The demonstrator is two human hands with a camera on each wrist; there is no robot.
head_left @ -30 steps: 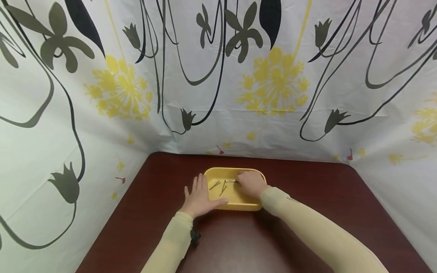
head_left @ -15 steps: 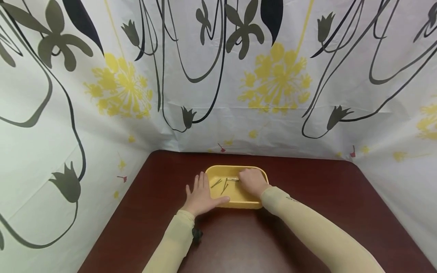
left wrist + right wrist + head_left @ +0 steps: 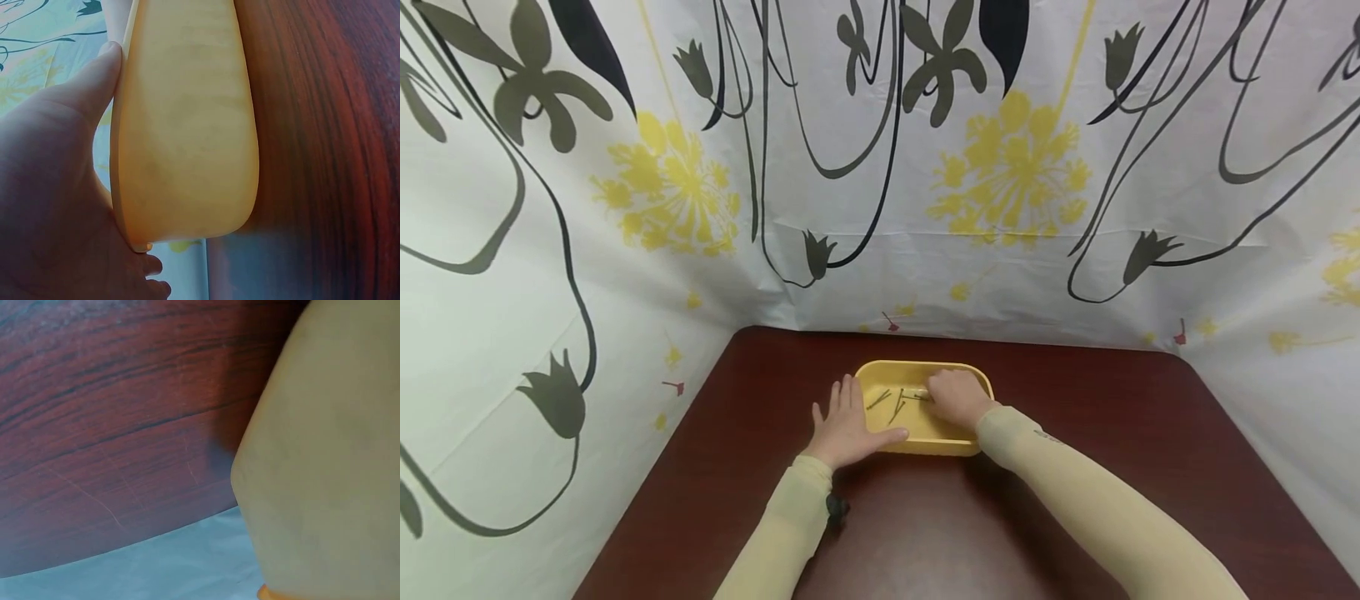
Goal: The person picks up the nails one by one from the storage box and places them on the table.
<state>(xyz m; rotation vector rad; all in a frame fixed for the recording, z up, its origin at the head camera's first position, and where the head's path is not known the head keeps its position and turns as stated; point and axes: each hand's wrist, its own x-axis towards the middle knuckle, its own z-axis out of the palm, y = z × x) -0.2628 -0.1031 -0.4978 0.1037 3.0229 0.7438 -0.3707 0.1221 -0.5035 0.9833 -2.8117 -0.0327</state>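
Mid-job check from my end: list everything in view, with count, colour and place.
Tray: 1, yellow, on the table between the hands
Thin pieces: several, exact count unclear, dark, on the tray floor
Table: 1, reddish brown, under the tray
Cloth: white with grey, black, yellow and red print, behind and beside the table
Dark object: 1, at the left wrist
Sleeves: 2, pale yellow, on the arms
Left hand: 1, bare, at the tray's left end
Right hand: 1, bare, inside the tray's right end

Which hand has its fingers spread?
The left hand, at the left end of the yellow tray; the right hand reaches inside, its fingertips hidden.
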